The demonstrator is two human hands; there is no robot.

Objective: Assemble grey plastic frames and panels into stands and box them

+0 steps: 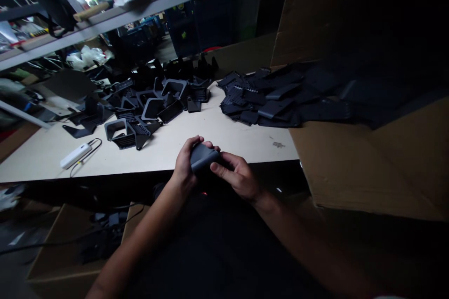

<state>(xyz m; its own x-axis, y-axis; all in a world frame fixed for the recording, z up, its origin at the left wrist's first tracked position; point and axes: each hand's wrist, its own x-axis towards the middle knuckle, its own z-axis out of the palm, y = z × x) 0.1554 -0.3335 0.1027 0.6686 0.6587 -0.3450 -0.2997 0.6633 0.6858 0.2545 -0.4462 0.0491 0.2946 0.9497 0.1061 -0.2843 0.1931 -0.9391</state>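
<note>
My left hand [185, 161] and my right hand [238, 176] hold a dark grey moulded plastic part [202, 157] between them, just over the front edge of the pale wooden table [210, 133]. The left fingers curl over its top, and the right fingers press against its right end. Its underside is hidden by my hands. Beyond them lies a heap of black angular plastic brackets [150, 105]. Flatter black plastic pieces [259, 100] are piled to the right of that heap.
A white power bank [75, 155] with a thin black cable lies at the table's left. A large open cardboard box [351, 163] stands at the right. Another cardboard box [66, 247] with dark items sits below the table. A metal shelf [105, 21] crosses overhead.
</note>
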